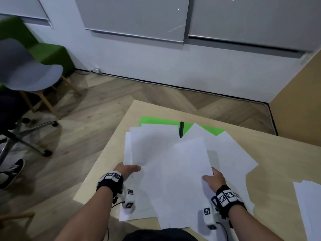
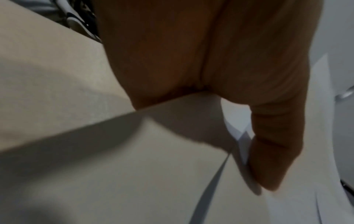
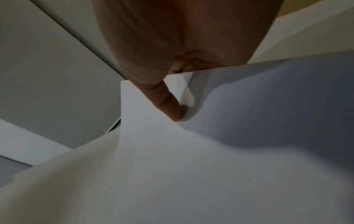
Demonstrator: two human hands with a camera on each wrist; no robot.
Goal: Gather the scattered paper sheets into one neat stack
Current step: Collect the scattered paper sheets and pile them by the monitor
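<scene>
Head view: a loose fan of white paper sheets [image 1: 166,159] spread over a pale wooden table [image 1: 104,164], overlapping at skewed angles, corners sticking out toward the far edge and to the right. Left hand [image 1: 127,170] at the near-left edge of the fan, thumb on top of the sheets, fingers out of sight beneath, pinching the edge. Right hand [image 1: 214,179] at the near-right edge of the top sheets, thumb likewise on top, fingers hidden under the paper, gripping that side. Bulk of the fan lying between the two hands and beyond them. More sheets flat on the table under and near both wrists. A green folder [image 1: 156,121] partly covered at the far end of the fan, a dark pen [image 1: 181,129] lying on it. A separate small stack [image 1: 309,206] of white paper well apart at the right edge of the table. A grey chair [image 1: 29,72] on the wooden floor to the left.

Left wrist view: palm close and dark, thumb [image 2: 272,151] pressed down onto a white sheet corner [image 2: 240,128], table surface just beside it.

Right wrist view: thumb [image 3: 168,103] pressing on a white sheet, another sheet [image 3: 268,98] curling up to its right; fingers hidden behind the paper.
</scene>
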